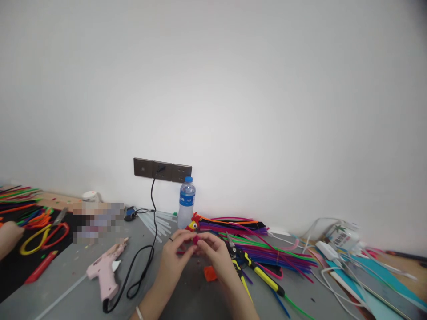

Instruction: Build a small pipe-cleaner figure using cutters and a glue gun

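Both hands meet over the grey table, fingertips pinched together. Between them is a small magenta piece [195, 240], too small and partly covered for its kind to show. My left hand [175, 252] grips it from the left, and my right hand [215, 251] from the right. Just beyond the fingers is a small yellow chicken-like figure [192, 226] with a red comb, its lower part hidden. An orange scrap [210, 273] lies beside my right wrist. Right of that hand are pliers [263, 271] with yellow and black handles.
Bundles of coloured pipe cleaners [276, 255] lie to the right. Behind my hands stands a water bottle [186, 209]. At left are a pink glue gun [104, 271] with its cord, scissors [45, 238], a red cutter [42, 266] and another person's hand [10, 238]. White cables [328, 278] lie right.
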